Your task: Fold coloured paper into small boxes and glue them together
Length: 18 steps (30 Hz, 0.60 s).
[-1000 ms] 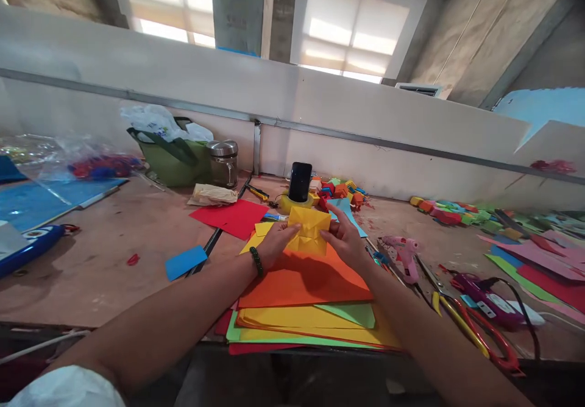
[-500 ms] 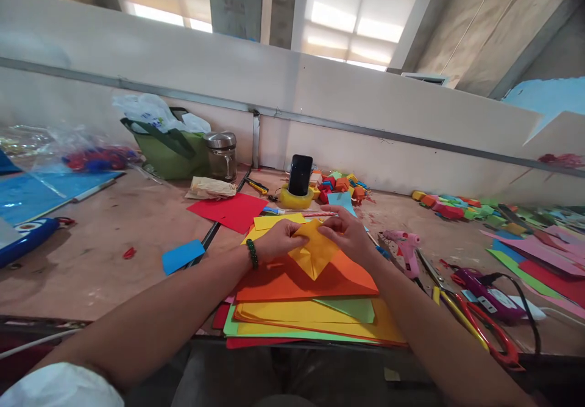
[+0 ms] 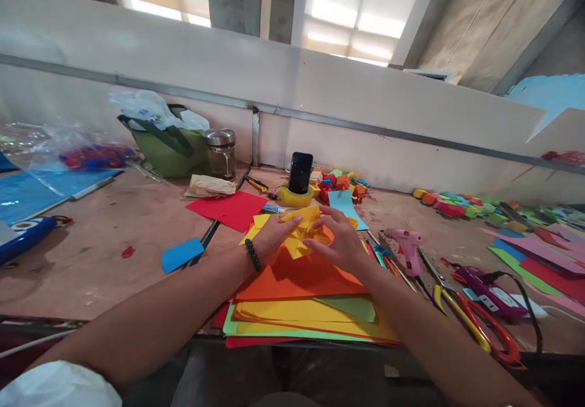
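A creased, partly folded yellow paper [image 3: 299, 242] is between my two hands, above a stack of coloured sheets [image 3: 301, 282] with orange on top. My left hand [image 3: 276, 234] pinches its left side, thumb on the upper face. On the right side, my right hand [image 3: 337, 236] holds the paper's edge with curved fingers, the thumb below them. The fingertips behind the paper are partly hidden. More yellow paper [image 3: 260, 220] lies under and beside my left hand.
Behind stand a phone [image 3: 300, 173] on a yellow tape roll [image 3: 296, 197], and folded paper pieces [image 3: 342, 183]. Rightward lie a pink glue gun [image 3: 408, 250], scissors [image 3: 461, 315] and a purple device [image 3: 491, 294]. Red paper [image 3: 228, 209], blue paper [image 3: 181, 255] and a jar [image 3: 220, 154] are leftward.
The yellow paper has changed from a smooth pointed diamond to a more opened, many-creased form. My left hand has moved slightly left and up, and my right fingers have spread around the paper's right side.
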{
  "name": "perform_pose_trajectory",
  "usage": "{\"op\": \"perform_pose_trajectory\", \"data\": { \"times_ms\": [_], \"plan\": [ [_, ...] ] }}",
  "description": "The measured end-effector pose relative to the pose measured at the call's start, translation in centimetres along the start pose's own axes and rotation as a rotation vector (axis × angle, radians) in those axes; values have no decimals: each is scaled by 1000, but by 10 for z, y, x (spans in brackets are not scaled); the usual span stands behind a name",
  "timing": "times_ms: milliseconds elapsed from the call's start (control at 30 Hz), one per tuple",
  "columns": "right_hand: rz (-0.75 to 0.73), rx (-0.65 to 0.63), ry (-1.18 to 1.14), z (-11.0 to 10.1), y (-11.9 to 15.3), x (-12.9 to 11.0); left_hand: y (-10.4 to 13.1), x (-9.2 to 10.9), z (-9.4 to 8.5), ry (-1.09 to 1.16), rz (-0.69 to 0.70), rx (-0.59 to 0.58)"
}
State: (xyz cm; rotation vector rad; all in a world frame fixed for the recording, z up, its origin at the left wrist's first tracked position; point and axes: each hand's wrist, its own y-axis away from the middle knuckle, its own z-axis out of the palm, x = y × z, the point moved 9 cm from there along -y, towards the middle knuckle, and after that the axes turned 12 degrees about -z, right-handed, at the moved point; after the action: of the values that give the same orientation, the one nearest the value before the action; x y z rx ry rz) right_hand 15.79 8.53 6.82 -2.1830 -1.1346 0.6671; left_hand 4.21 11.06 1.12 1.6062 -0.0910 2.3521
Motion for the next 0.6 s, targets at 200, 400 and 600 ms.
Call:
{"op": "perform_pose_trajectory", "data": {
  "times_ms": [200, 400, 600],
  "plan": [
    [-19, 41, 179, -5, -2, -4, 7, 2, 10, -68, 29, -11],
    [312, 42, -456, -1, 7, 48, -4, 1, -4, -60, -7, 42],
    [622, -225, -777, 10, 25, 86, -6, 3, -4, -159, -28, 4]
  ]
}}
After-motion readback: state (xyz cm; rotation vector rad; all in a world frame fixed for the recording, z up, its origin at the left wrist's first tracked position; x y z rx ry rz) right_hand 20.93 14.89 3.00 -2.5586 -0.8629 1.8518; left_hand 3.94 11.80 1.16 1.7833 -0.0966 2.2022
